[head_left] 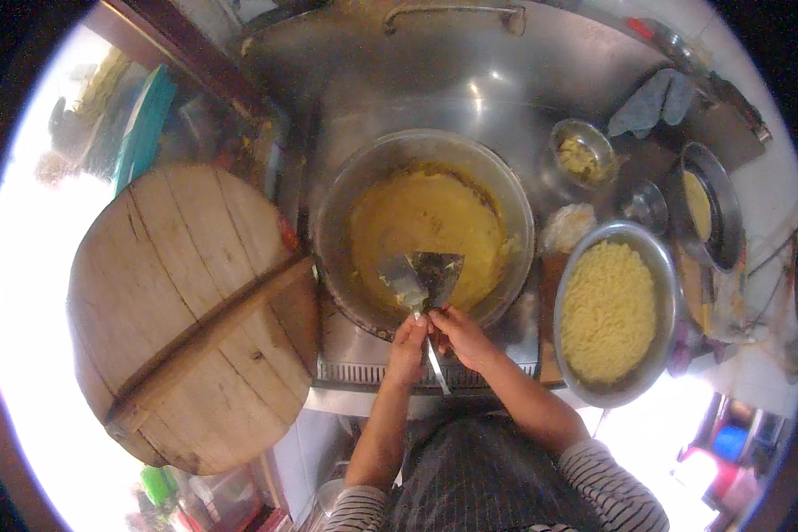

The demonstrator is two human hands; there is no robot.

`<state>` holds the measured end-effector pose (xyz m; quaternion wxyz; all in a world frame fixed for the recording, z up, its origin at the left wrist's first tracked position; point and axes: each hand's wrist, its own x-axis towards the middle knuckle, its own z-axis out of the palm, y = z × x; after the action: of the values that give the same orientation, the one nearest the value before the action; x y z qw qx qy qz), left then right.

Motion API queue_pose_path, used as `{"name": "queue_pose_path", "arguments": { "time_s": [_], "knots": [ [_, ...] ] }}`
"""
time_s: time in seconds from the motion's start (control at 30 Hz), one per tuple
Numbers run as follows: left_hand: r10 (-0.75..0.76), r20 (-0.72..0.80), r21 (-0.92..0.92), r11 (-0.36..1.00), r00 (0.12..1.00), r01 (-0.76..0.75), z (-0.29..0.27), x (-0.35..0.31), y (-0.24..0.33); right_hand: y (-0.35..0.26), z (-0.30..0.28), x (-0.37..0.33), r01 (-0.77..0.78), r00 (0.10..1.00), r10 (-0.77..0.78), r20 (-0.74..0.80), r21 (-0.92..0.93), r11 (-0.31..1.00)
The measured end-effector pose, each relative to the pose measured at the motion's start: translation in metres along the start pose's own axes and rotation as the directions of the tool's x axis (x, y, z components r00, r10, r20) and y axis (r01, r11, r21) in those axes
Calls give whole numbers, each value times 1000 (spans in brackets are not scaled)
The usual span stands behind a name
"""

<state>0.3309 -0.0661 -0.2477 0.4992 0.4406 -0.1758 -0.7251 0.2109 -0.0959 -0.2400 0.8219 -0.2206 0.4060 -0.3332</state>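
Note:
A large round metal pot (335, 199) stands in front of me, with a thick yellow mash-like mass (434, 213) in it. My left hand (406, 350) is closed round the handle of a silver metal spatula (399, 279), whose pale handle sticks out below the hands. Close beside it, my right hand (463, 339) grips a dark, wide-bladed scraper (438, 273); its handle is mostly hidden by the fingers. Both blades are over the near part of the pot and overlap or nearly touch. Bits of yellow food cling to them.
A round wooden lid (186, 266) with a crossbar lies left. On the right are an oval metal basin (674, 310) of yellow shreds, a small metal bowl (559, 142) with yellow pieces, another metal pan (731, 222) and a grey cloth (656, 102). A metal backsplash (523, 71) rises behind.

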Motion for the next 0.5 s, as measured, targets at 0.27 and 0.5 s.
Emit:
{"name": "queue_pose_path", "arguments": {
  "time_s": [0.27, 0.5],
  "knots": [
    [110, -151, 52, 993, 982, -103, -12, -4, -16, 24, -4, 5, 41, 990, -75, -122, -263, 964],
    [134, -205, 86, 989, 970, -119, -6, 1, -3, 48, -9, 20, 80, 965, -183, -190, -453, 888]
  ]
}}
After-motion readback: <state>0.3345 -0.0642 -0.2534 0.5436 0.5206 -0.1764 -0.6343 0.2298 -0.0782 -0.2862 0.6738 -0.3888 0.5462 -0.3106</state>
